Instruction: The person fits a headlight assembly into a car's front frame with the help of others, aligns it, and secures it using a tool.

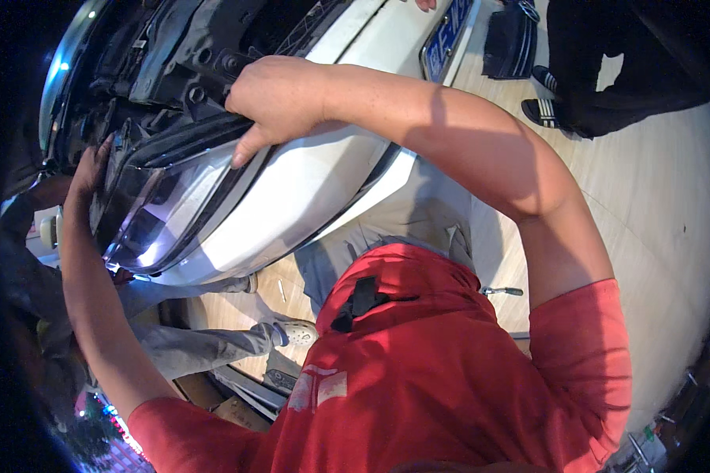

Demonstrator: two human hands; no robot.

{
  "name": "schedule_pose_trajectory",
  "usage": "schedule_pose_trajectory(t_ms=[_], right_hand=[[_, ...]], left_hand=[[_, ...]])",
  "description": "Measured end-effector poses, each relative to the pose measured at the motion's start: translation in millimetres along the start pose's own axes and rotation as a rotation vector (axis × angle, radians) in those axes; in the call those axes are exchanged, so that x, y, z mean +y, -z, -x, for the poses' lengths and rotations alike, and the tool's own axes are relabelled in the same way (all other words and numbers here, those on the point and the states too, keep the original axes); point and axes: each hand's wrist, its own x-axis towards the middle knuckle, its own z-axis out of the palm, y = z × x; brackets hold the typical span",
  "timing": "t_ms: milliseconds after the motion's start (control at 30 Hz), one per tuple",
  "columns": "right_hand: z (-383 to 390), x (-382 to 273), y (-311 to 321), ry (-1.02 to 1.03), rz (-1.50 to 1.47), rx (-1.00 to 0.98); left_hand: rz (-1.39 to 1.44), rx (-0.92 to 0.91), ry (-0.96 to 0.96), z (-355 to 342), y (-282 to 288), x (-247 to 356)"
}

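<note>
A clear headlight (162, 201) with a black upper edge sits at the front corner of a white car, beside its white bumper (315, 177). My right hand (280, 94) is closed over the inner end of the headlight; its thumb lies on the near side and the other fingertips are hidden. At the headlight's outer, rear side, my left hand (91, 169) reaches into the gap with fingers stretched along its dark edge, partly hidden. Black brackets and housings of the open engine bay (189, 67) lie just beyond both hands.
A person in grey trousers (205, 347) stands close on my left. Another in dark clothing (607, 71) is at the far right, near a black part (510, 43) on the floor. A ratchet-like tool (503, 291) lies right of my waist. A blue plate (446, 39) is on the bumper.
</note>
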Motion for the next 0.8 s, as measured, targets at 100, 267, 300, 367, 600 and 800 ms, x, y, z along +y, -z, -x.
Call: schedule_pose_trajectory(t_ms=[100, 267, 300, 367, 600, 800], right_hand=[[-18.0, 12.5, 9.5, 0.072, -0.148, -0.114], [-49.6, 51.5, 20.7, -0.119, -0.801, -0.257], [-51.0, 53.2, 21.0, -0.023, -0.711, -0.237], [-44.4, 62.4, 26.4, 0.113, -0.483, -0.197], [9.8, 77.5, 11.6, 0.193, -0.224, 0.000], [13.1, 30.0, 11.2, 0.126, -0.148, 0.005]], left_hand=[[-0.023, 0.069, -0.091, 3.5, -6.8, -7.9], [-0.001, 0.015, -0.034, 24.1, -2.1, -8.1], [-0.014, -0.010, 0.015, 45.1, 9.0, 1.4], [-0.058, 0.007, 0.073, 59.9, 5.5, 27.1], [-0.008, 0.106, 0.041, 106.1, 1.3, 57.7], [0.050, 0.113, 0.176, 89.4, -2.6, 19.8]])
